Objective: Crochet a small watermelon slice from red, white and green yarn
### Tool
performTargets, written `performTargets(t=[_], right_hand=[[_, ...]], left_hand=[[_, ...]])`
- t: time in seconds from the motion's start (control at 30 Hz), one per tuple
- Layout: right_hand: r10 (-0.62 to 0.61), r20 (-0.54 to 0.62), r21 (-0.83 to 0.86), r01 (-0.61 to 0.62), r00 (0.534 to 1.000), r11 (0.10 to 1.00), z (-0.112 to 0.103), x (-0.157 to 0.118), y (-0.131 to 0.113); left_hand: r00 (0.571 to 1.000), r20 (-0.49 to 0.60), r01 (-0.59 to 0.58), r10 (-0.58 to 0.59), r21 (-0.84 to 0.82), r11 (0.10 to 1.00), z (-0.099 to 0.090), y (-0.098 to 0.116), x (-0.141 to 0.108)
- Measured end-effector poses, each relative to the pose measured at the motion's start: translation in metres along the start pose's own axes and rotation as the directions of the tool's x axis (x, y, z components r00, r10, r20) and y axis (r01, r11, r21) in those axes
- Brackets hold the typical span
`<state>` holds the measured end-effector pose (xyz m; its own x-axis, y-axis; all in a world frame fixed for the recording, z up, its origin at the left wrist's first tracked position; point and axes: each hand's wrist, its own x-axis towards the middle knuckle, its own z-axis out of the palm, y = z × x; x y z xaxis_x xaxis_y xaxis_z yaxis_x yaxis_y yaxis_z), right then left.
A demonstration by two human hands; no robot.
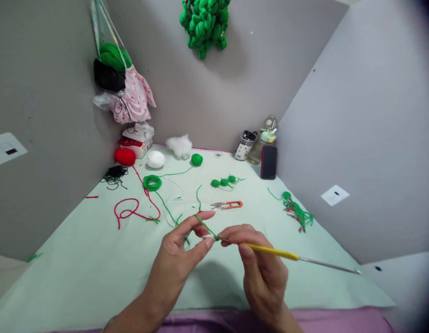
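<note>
Head view: left hand [179, 252] pinches one crochet piece [208, 236]; right hand [264, 263] grips one hook [275, 251].

Left hand [176, 259] is covering part of that white piece [208, 236], so can't make out its shape. Tip of the yellow hook [273, 251] right beside it? Too tiny. Green bundle [205, 25] way beyond the hand gets chopped off up top.

tilted yellow-handled hook [272, 251], taut green yarn [207, 227]
</note>
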<state>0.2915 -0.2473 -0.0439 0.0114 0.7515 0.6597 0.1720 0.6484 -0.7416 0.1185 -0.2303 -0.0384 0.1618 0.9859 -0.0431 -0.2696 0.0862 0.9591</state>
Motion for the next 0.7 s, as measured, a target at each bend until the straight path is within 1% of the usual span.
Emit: performTargets(t=[0.03, 0.07, 0.13, 0.23, 0.3, 0.4, 0.5, 0.6, 0.7], right_hand=[[-0.001, -0.007, 0.015, 0.001, 1.000, 1.000, 0.000, 0.000, 0.000], [0.024, -0.021, 0.051, -0.023, 1.000, 0.998, 0.001, 0.001, 0.000], [0.130, -0.056, 0.175, -0.118, 0.990, 0.977, 0.003, 0.004, 0.002], [0.301, -0.057, 0.375, -0.259, 0.952, 0.890, 0.005, 0.010, 0.006], [0.364, -0.036, 0.447, -0.311, 0.931, 0.839, 0.006, 0.012, 0.008], [0.399, -0.014, 0.490, -0.342, 0.917, 0.802, 0.006, 0.012, 0.008], [0.406, -0.013, 0.502, -0.345, 0.914, 0.793, 0.006, 0.011, 0.008], [0.399, -0.013, 0.493, -0.342, 0.917, 0.800, 0.006, 0.011, 0.008], [0.372, -0.010, 0.454, -0.327, 0.928, 0.829, 0.005, 0.011, 0.008]], left_hand=[[1.000, -0.002, 0.000, 0.000, 0.002, 1.000, 0.000, 0.001, 0.000], [1.000, -0.005, 0.010, -0.010, -0.014, 1.000, 0.000, 0.001, 0.000], [0.999, 0.010, 0.054, -0.053, -0.080, 0.995, 0.002, 0.003, 0.000], [0.992, 0.052, 0.120, -0.113, -0.165, 0.979, 0.004, 0.005, 0.000], [0.991, 0.055, 0.134, -0.125, -0.195, 0.972, 0.006, 0.006, -0.001], [0.991, 0.043, 0.131, -0.125, -0.208, 0.969, 0.007, 0.007, -0.001], [0.990, 0.053, 0.140, -0.131, -0.219, 0.966, 0.008, 0.007, -0.002], [0.990, 0.045, 0.143, -0.136, -0.221, 0.965, 0.008, 0.008, -0.002], [0.991, 0.034, 0.133, -0.129, -0.187, 0.973, 0.008, 0.007, -0.002]])
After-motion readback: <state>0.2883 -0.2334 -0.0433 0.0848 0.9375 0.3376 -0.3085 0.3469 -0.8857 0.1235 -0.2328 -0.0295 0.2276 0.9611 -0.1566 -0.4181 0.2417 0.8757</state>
